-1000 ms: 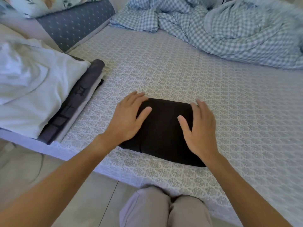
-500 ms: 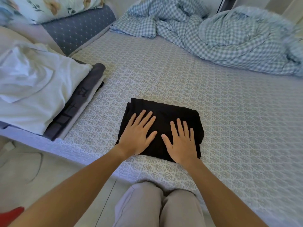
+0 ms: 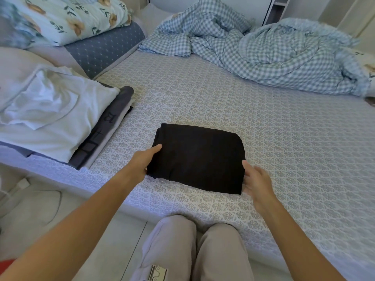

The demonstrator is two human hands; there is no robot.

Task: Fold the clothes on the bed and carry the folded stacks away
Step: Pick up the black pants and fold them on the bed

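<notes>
One folded black garment (image 3: pixel 197 158) lies near you on the bed (image 3: pixel 284 149). Your left hand (image 3: pixel 142 161) pinches its left edge; your right hand (image 3: pixel 256 179) touches its right edge, grip loose. One folded stack (image 3: pixel 60 118) sits left, one checked duvet (image 3: pixel 263 51) far right.
</notes>
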